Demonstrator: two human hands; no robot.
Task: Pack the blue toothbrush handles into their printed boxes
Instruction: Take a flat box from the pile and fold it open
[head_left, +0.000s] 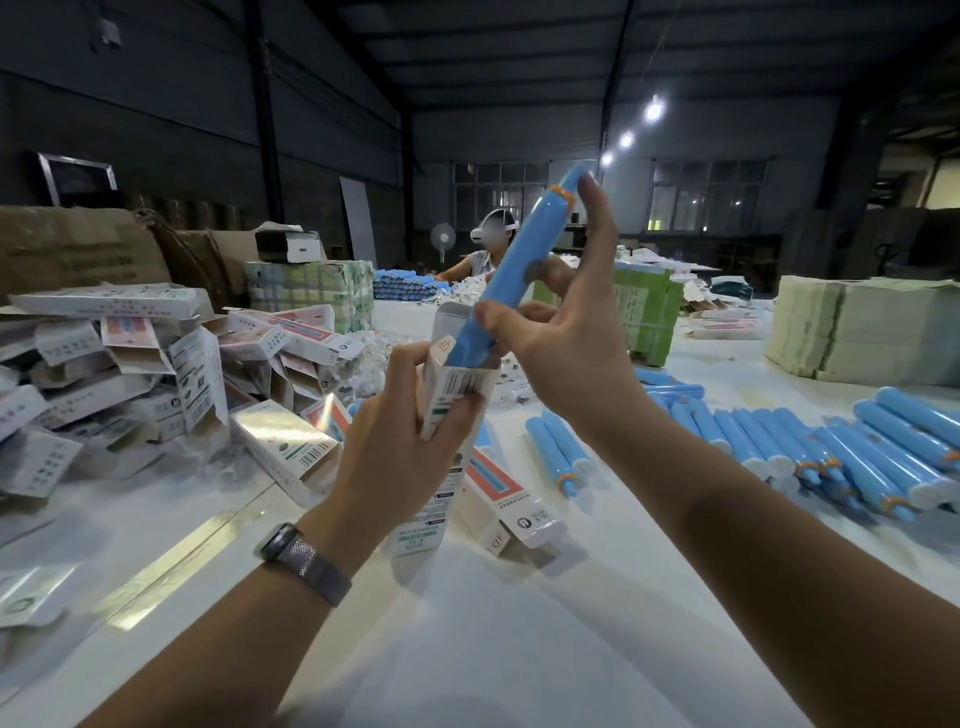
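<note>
The blue toothbrush handle (519, 270) stands tilted, its lower end poked into the open top of the printed box (447, 410), so it's only partway in. The right hand (566, 338) pinches the handle, one finger up along its upper part; the left hand (400, 421) is wrapped around the box. Right of the box more blue handles (810, 447) lie on the white table (519, 623), left of it a heap of boxes (130, 374), all in a dim warehouse

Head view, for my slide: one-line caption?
Right hand slides a blue toothbrush handle into the box held by the left hand.
</note>
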